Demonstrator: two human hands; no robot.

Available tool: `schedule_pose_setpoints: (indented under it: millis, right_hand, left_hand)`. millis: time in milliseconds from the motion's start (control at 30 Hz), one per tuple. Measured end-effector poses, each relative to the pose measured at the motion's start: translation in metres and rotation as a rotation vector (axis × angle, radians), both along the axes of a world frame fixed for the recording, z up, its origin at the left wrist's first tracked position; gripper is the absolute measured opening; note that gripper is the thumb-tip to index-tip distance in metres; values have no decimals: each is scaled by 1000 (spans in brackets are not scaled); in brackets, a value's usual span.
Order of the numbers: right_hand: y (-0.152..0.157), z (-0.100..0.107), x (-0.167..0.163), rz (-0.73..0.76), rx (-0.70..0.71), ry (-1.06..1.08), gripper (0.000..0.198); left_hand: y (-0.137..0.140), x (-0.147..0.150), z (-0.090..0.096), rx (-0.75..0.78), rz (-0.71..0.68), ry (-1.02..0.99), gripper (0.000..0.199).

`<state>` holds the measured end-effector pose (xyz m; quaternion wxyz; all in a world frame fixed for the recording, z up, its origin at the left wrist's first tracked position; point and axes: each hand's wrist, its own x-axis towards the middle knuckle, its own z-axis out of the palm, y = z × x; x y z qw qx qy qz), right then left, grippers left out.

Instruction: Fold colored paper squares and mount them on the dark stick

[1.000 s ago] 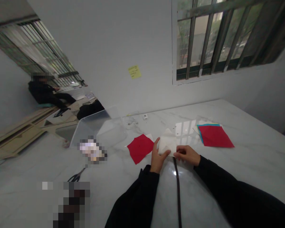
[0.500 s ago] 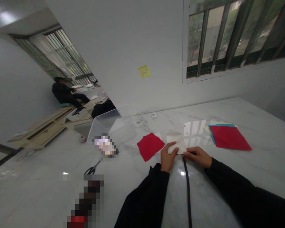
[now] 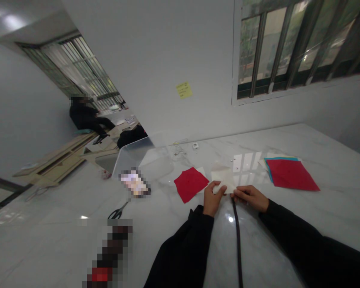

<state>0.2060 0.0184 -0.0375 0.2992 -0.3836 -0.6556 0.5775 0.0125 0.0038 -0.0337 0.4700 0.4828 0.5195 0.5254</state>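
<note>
A cream-white piece of paper (image 3: 223,176) is held just above the marble-patterned table. My left hand (image 3: 213,197) grips its lower left part, thumb on top and fingers curled round the edge. At the paper's lower right corner, my right hand (image 3: 249,197) pinches with thumb and forefinger. Left of the paper lies a red sheet with several corners (image 3: 191,185), a white one partly under it. A dark strap (image 3: 237,240) hangs below my hands toward the bottom of the view.
To the right is a stack of coloured sheets, red sheet (image 3: 292,175) uppermost. Scissors (image 3: 116,213), a blurred phone-like object (image 3: 135,184) and a clear plastic bin (image 3: 123,158) stand or lie leftward. A yellow note (image 3: 184,90) is on the wall. Another person (image 3: 85,116) sits far left.
The whole view has shifted slightly to the right. Both hands keep their hold on the white paper, with hardly any visible movement.
</note>
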Motion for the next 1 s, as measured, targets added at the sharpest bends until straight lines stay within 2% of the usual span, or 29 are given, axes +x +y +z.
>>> schedule_pose_setpoints:
  millis: [167,367,700,800,900,1000]
  right_hand:
    - [-1,5,0,33,36,-54,53]
    - [1,0,1,-83,-59,44,46]
    - [-1,-1,-1,-35,-31,9,44]
    - [2,1,0,-126,-101,89,51]
    - [7,1,4,-313,-273,256,59]
    - [11,-2,7,-383,-427,384,60]
  left_hand:
    - [-1,1,7,29,37,49,31]
    - [-7,4,11,15,-73,24,31]
    - [-9,3,12,63,-33,16,56]
    - [-8,2,11,25,-56,-18,67]
    - [-8,2,10,6,-140,-48,75]
    - [-10,2,11,6,-219,-55,79]
